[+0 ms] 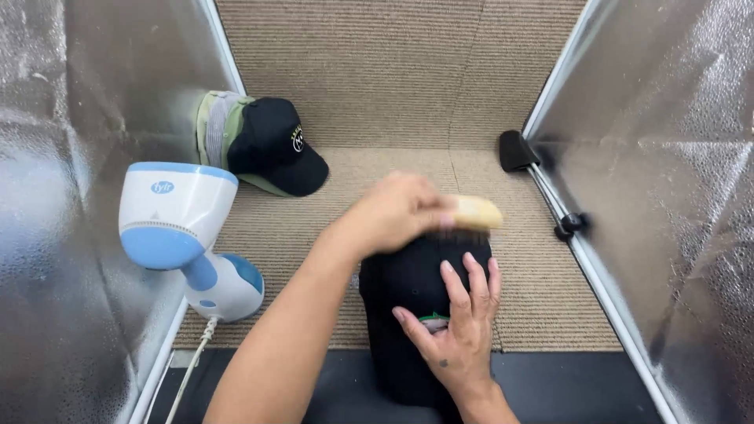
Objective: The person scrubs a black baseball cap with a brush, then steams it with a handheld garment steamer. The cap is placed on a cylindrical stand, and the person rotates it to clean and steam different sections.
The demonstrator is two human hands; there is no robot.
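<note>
1. I am looking down into a booth walled with crinkled silver foil panels (675, 196), floored with ribbed beige carpet (377, 94); a dark mat (565, 385) runs along the near edge
2. Nearest me, a black cap (412, 314) lies half on that mat, half on the carpet. I take it as my landmark
3. My right hand (459, 326) lies flat on the near part of the cap, fingers spread and gripping nothing. If that pressure eases, I judge the cap could slide or twist under the strokes
4. My left hand (397, 212) reaches across over the far end of the cap, fingers curled tight round a wooden-backed brush (471, 213), bristles down on the fabric. The brush is blurred; a hard stroke might run off the crown, or catch my right fingertips just nearer
5. Left of the cap stands a blue-and-white handheld steamer (188, 235), its cord (192, 361) trailing near my left forearm. A wide elbow swing could snag it and tip the unit
6. Beyond the cap to the left sits a stack of caps (259, 145); beyond to the right, a black clip (514, 151) on the frame, well apart
</note>
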